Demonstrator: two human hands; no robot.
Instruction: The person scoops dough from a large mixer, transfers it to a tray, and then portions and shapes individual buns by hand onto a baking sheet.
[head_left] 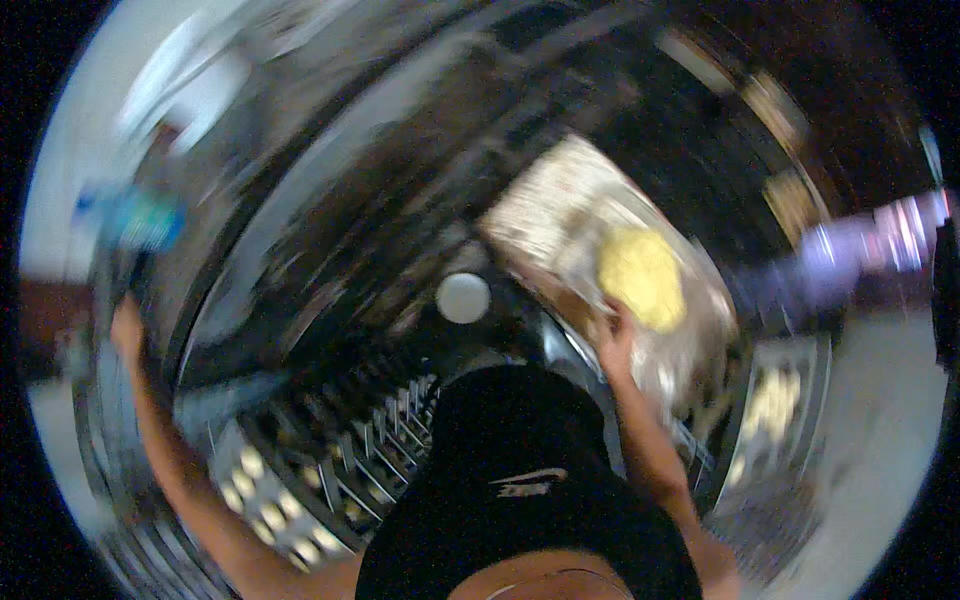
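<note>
Yellow dough (641,277) sits on a pale tray (560,215) — right hand (615,335) grips its edge; left hand (127,325) too blurred to tell.

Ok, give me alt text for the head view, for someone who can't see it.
Blurred fisheye view: the right hand holds a flat tray with a yellow lump on it. The left hand reaches up at far left, above wire racks.

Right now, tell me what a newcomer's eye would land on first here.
First, the yellow lump on a pale tray right of centre, which the right hand grips at its near edge. Next, the left hand raised at the far left, below a blurred blue thing. Wire racks gleam lower centre; everything is motion-blurred.
</note>
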